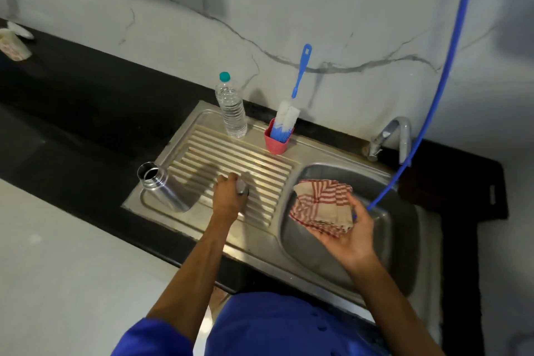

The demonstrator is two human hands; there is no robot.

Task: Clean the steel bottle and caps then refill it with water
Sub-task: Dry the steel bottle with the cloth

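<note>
The left hand grips a steel cap on the drainboard; the open steel bottle stands at nine o'clock. The right hand, fingers relaxed, cradles a striped cloth, which might slide into the sink.

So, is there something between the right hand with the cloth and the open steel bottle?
Yes. The left hand, gripping a steel cap on the drainboard, lies between the right hand holding the cloth over the basin and the steel bottle at the drainboard's left end.
</note>
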